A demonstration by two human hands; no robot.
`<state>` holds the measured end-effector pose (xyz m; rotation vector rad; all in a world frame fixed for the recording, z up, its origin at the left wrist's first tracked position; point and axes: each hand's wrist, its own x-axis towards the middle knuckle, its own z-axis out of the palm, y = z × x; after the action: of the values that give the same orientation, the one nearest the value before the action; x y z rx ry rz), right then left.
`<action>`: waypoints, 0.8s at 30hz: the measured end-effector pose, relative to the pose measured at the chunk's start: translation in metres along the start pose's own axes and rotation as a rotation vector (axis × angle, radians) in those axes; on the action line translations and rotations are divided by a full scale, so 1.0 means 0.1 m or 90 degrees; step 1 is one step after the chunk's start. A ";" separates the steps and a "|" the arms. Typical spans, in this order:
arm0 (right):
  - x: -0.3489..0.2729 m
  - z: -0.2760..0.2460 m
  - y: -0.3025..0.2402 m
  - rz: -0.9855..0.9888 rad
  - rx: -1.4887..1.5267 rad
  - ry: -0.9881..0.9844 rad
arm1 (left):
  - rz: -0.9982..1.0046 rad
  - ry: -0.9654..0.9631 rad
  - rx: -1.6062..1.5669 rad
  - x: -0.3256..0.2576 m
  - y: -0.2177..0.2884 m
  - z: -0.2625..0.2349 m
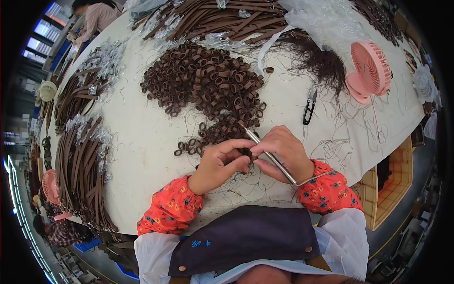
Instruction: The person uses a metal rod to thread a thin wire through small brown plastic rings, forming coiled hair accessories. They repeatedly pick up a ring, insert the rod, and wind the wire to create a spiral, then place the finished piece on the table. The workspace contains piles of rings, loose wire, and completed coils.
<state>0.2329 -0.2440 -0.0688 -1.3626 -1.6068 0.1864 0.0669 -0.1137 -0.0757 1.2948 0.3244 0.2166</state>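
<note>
Fingers curled, my left hand pinches a small brown strap loop, mostly hidden behind the fingertips. My right hand is closed round a slim silver pen-shaped tool with a thin cord at its lower end. The tool slants up and left, its tip over the loose loops. Both hands' fingertips nearly meet at the held loop. Just beyond them lies a large heap of brown strap loops, with a smaller cluster trailing toward my hands.
Black thread snips and a pink fan stand to the right, near a dark thread tangle. Brown straps lie at left, more straps at the back. A wooden crate sits past the table's right edge. Another person works far left.
</note>
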 end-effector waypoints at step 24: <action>-0.07 0.10 -0.02 0.123 0.069 0.019 | 0.051 0.024 -0.009 -0.04 -0.18 0.01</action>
<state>0.2231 -0.2459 -0.0767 -1.4289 -1.4189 0.3619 0.0630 -0.1208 -0.0926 1.2927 0.3031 0.3107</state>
